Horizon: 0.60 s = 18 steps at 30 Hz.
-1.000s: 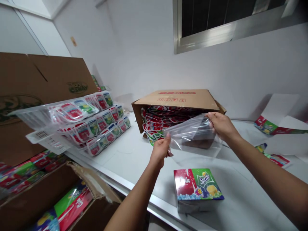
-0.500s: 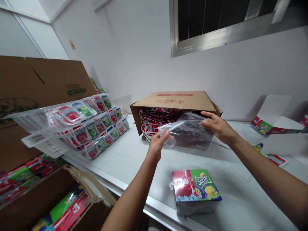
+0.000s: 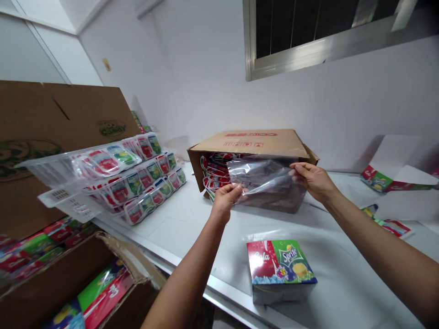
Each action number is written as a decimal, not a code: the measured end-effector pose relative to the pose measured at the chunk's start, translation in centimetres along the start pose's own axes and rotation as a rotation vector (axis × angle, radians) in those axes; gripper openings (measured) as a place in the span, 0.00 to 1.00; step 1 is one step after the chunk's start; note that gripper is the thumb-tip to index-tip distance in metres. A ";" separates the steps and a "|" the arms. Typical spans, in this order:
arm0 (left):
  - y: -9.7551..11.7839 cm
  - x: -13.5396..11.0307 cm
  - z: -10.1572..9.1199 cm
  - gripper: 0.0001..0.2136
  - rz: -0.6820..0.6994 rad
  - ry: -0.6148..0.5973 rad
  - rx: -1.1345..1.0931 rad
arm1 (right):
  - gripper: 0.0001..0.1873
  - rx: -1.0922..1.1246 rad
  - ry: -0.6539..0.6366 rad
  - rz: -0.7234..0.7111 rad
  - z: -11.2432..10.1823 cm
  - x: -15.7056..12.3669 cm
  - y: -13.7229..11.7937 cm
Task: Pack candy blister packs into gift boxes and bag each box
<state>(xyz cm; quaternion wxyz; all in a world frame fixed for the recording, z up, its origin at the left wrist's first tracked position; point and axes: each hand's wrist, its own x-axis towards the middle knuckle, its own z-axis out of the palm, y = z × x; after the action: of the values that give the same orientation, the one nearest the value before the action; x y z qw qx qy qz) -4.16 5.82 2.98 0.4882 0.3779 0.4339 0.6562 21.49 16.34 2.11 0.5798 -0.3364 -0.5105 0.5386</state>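
A clear plastic bag point(image 3: 262, 176) is stretched between my two hands above the white table. My left hand point(image 3: 227, 198) pinches its lower left side, and my right hand point(image 3: 310, 179) pinches its right end. Behind the bag, a cardboard carton point(image 3: 254, 139) lies with its open side towards me, full of red and green candy packets point(image 3: 216, 176); the bag hides part of that opening. Below my hands, a small printed box point(image 3: 281, 262) with cola and Sprite pictures sits near the table's front edge.
Stacked clear trays point(image 3: 147, 187) of packets stand on the left of the table point(image 3: 192, 224). An open carton point(image 3: 133, 265) holding printed boxes is at the lower left, with a large brown carton point(image 3: 75, 119) behind. Unfolded printed cartons point(image 3: 394, 183) lie at the right.
The plastic bag has been spread wider and flatter, its upper left corner now raised. My right hand has moved slightly right. The printed box stays on the table.
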 end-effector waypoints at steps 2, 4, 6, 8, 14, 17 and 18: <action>0.0 0.0 0.3 0.19 0.002 0.017 -0.008 | 0.18 -0.013 0.020 0.027 0.3 0.2 0.1; 0.0 0.2 0.5 0.20 -0.003 0.039 -0.016 | 0.16 -0.019 0.037 0.071 0.5 0.4 0.0; 0.0 0.5 0.7 0.22 -0.009 0.059 -0.024 | 0.15 -0.024 0.036 0.111 0.6 0.4 -0.1; -0.1 0.8 0.8 0.22 -0.001 0.080 -0.032 | 0.18 -0.013 -0.007 0.185 0.7 -0.1 -0.3; -1.0 1.8 0.2 0.20 0.041 0.184 0.011 | 0.22 0.056 -0.327 0.452 1.2 -4.0 0.9; -1.4 2.0 -0.7 0.18 0.053 0.235 0.114 | 0.16 -0.024 -0.256 0.416 1.5 -4.8 1.8; -1.4 1.9 -1.0 0.18 0.066 0.259 0.162 | 0.15 -0.068 -0.219 0.391 1.5 -4.7 1.9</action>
<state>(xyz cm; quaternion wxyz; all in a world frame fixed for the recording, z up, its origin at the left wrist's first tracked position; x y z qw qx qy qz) -5.10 7.61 1.50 0.3742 0.3423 0.5320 0.6781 19.97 11.87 -0.35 0.3939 -0.3877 -0.5131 0.6567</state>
